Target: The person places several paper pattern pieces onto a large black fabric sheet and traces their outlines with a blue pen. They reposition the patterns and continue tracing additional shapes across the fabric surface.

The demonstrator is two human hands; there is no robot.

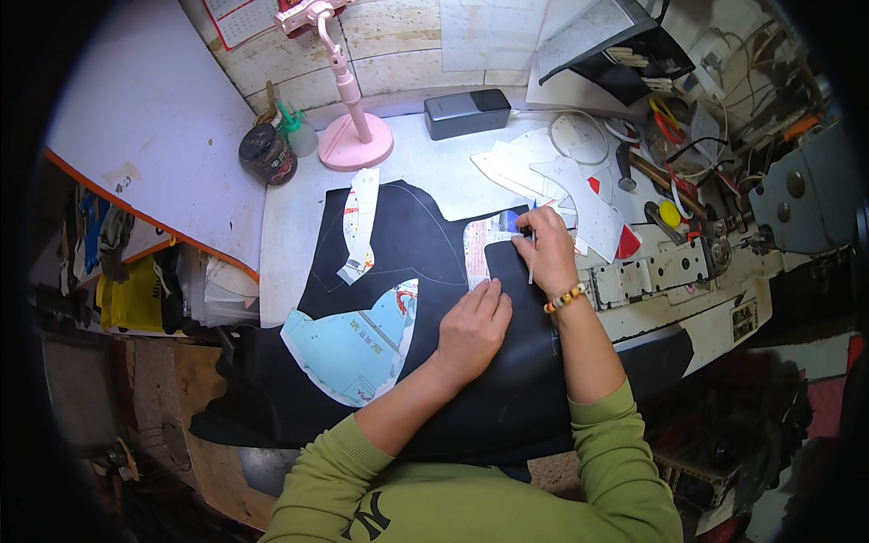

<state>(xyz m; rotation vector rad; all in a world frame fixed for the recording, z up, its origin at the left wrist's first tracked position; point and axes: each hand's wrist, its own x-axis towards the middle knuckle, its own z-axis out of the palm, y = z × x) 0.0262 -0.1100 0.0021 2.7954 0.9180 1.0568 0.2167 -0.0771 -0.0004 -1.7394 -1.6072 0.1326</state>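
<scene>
Green sleeve (605,427) overlapped black sheet (511,371); thereon left hand (472,324), fingers together, steadied template (475,249), right hand (550,253) pinched pen (531,268); firmness mattered

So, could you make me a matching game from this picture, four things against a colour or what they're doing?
Column one:
1. round-based stand
2. large fan-shaped paper piece
3. right hand
4. left hand

Column two:
A. palm down over the black sheet
B. pink
C. holding a slim pen
D. mostly light blue

Pairs: 1-B, 2-D, 3-C, 4-A
</scene>
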